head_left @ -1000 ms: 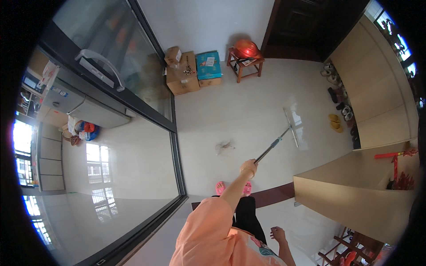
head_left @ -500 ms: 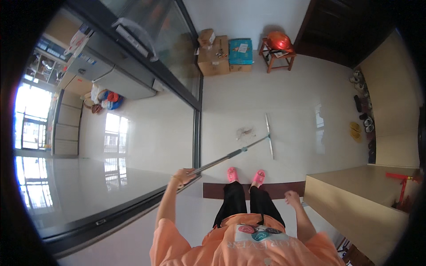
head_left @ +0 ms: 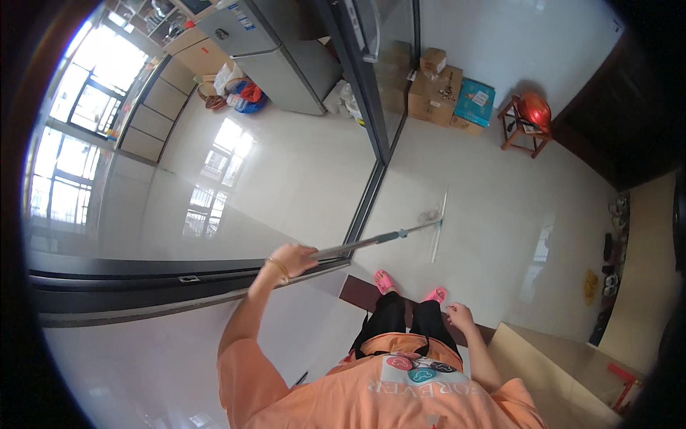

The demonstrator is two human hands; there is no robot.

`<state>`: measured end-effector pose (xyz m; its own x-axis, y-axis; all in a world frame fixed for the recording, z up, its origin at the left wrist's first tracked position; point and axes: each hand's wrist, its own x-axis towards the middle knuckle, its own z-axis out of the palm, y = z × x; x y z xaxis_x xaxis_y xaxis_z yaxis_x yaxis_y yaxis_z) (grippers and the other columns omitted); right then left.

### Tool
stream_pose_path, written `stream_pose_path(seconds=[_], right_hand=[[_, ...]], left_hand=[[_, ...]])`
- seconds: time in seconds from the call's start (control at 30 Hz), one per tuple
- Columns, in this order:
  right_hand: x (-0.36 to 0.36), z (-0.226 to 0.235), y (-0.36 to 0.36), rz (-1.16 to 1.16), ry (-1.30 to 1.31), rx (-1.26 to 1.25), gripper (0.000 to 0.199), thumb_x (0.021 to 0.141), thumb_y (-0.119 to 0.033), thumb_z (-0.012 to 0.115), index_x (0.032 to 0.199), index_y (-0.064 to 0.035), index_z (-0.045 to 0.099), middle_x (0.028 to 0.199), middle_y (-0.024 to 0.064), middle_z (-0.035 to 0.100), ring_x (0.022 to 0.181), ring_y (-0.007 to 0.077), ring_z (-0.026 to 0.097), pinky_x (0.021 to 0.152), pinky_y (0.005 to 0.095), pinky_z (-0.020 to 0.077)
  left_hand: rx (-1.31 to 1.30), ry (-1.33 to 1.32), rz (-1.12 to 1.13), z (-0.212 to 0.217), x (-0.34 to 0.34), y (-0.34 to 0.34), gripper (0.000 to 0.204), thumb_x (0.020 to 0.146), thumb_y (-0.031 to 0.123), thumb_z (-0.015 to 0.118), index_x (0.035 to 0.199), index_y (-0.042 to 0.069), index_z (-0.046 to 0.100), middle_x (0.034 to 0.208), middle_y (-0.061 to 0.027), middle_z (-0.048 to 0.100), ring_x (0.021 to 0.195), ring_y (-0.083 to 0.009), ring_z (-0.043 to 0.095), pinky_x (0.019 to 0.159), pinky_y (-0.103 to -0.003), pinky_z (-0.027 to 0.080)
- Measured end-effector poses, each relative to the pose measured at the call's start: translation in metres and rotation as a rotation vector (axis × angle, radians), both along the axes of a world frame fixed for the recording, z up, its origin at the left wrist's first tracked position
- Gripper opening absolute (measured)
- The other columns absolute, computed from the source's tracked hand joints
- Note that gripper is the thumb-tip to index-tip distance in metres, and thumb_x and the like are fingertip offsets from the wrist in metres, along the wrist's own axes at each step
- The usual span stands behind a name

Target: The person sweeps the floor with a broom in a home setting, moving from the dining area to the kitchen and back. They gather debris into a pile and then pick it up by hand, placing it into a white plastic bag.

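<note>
My left hand (head_left: 293, 259) is closed round the upper part of a long metal pole. It belongs to a floor squeegee (head_left: 361, 244), whose thin, wide blade (head_left: 436, 243) rests on the pale floor ahead of my feet. A small heap of hair and dust (head_left: 429, 216) lies against the left side of the blade. My right hand (head_left: 459, 315) hangs near my right thigh, fingers curled, with nothing seen in it. Pink slippers (head_left: 384, 281) are on my feet, at a dark red threshold strip (head_left: 359, 292).
A dark-framed sliding glass door (head_left: 364, 86) and its floor track (head_left: 143, 282) border the left side. Cardboard boxes (head_left: 433, 96) and a stool (head_left: 525, 136) bearing a red helmet (head_left: 536, 109) stand far ahead. Shoes (head_left: 609, 282) line the right; a beige cabinet (head_left: 532, 357) is near my right arm.
My view has turned, so the room appears rotated and shifted rightward. The squeegee blade has come left to the dust heap, from which it stood apart before. My left hand keeps its hold.
</note>
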<state>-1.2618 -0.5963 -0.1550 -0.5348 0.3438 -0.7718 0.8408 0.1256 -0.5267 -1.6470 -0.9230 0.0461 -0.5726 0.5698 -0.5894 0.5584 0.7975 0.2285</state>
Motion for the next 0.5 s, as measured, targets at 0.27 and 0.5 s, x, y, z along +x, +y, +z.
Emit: stream_pose_path(seconds=[0.27, 0.5], right_hand=[[-0.125, -0.001, -0.022, 0.055, 0.252, 0.050, 0.031, 0.086, -0.029, 0.051, 0.105, -0.0050, 0.058, 0.084, 0.0129, 0.065, 0.071, 0.0210, 0.064, 0.063, 0.0346, 0.0498], [-0.188, -0.078, 0.049, -0.258, 0.261, 0.092, 0.052, 0.082, -0.023, 0.052, 0.126, -0.0074, 0.031, 0.101, 0.0164, 0.054, 0.070, 0.0242, 0.060, 0.064, 0.0340, 0.0497]], left_hand=[[0.373, -0.144, 0.415, -0.113, 0.110, 0.077, 0.042, 0.078, 0.036, 0.059, 0.108, 0.006, 0.061, 0.098, -0.0193, 0.062, 0.089, -0.0348, 0.061, 0.078, -0.039, 0.049], [0.652, -0.333, 0.554, -0.148, 0.183, 0.247, 0.043, 0.088, 0.026, 0.046, 0.125, 0.005, 0.040, 0.100, -0.0249, 0.058, 0.089, -0.0405, 0.057, 0.074, -0.044, 0.047]])
